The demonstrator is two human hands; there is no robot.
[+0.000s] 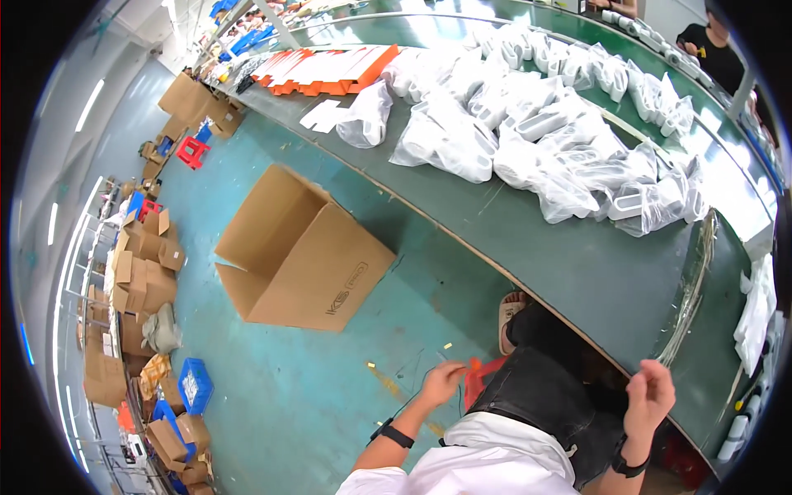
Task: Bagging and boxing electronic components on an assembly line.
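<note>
Hovering just beside the red stool [478, 386], your left hand [444, 383] has its fingers bent close to the thumb; you cannot tell from here whether they pinch anything or touch the stool. Your right hand [649, 398] is by the bench [569, 268] edge, fingers loosely curled and partly apart, seemingly empty. Nearest it is the bundle of ties [697, 285], lying lengthwise on the bench, its lower end just beyond your fingertips, perhaps placed there for easy reach; contact is unclear. The bagged parts [450, 136] crowd the bench's far side, which likely leaves you the bare strip nearer your body. The orange tray [326, 70] sits past them, and the box [322, 264] stands open on the floor [272, 388], probably because it is too bulky for the bench.
</note>
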